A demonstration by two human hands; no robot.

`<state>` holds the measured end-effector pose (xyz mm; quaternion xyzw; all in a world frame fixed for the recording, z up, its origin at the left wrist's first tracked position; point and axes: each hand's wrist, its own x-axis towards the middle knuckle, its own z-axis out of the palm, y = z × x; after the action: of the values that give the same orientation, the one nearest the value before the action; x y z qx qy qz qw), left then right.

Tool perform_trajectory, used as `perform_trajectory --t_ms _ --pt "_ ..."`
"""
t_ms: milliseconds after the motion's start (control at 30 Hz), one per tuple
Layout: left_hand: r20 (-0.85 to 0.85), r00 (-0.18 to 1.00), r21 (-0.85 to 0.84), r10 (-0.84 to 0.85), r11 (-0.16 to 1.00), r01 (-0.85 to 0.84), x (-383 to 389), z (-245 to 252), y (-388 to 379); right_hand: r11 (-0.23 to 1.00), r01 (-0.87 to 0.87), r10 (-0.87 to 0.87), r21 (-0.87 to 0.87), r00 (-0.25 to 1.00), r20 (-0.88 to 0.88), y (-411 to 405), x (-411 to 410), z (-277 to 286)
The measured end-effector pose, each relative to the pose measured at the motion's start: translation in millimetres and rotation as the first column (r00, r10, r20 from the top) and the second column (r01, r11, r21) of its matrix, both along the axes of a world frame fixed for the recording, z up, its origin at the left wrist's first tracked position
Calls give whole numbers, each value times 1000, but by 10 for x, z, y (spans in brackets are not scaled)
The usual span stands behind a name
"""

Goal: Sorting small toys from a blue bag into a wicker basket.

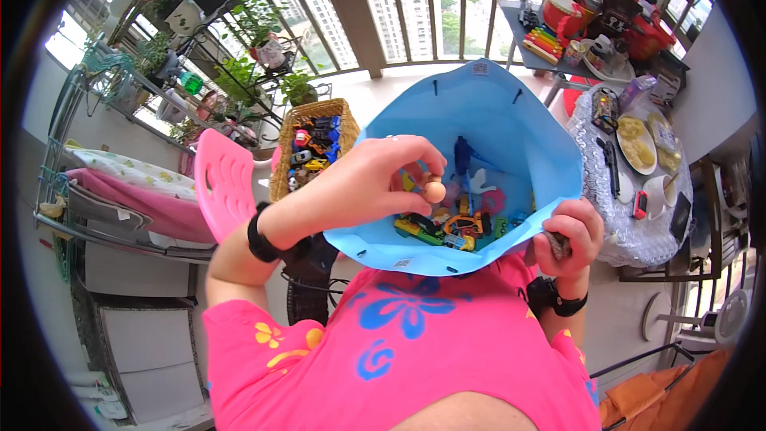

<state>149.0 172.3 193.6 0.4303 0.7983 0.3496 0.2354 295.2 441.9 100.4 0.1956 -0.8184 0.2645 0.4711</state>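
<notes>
My left hand (389, 176) is over the mouth of a light blue fabric bag (413, 102), its thumb and fingers pinching a small round wooden piece (434, 191). With my right hand (571, 233) I grip the bag's right rim, and a brownish strap or cord (558, 245) shows between the fingers. Inside the bag lie small toys: a yellow toy construction vehicle (465, 225), a dark blue figure (462, 155), a pink ring-like toy (492, 200) and a white piece (480, 182). The bag's lower rim rests close against the pink shirt.
A wicker basket (278, 161) of toy vehicles and a pink plastic chair (224, 182) are at left. On the right, a table with a silvery cover (622, 245) bears a plate of food (637, 143), a mug (660, 194) and a toy gun (610, 167). Potted plants (269, 52) stand near the railing.
</notes>
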Motion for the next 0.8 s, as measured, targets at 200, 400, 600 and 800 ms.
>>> perform_trajectory --t_ms 200,400,600,800 --pt "477 873 357 106 884 -302 -48 -310 -572 1000 19 -19 25 1000 -9 -14 17 -31" --pt "591 803 442 68 806 -394 -227 -429 -1040 997 74 -75 18 996 44 -6 97 -78" --pt "548 789 406 276 737 -540 -470 -671 -1369 996 82 -83 35 995 55 -10 91 -89" --pt "179 595 162 783 573 -803 -1036 -1400 -1905 995 91 -92 47 995 31 -8 81 -109"
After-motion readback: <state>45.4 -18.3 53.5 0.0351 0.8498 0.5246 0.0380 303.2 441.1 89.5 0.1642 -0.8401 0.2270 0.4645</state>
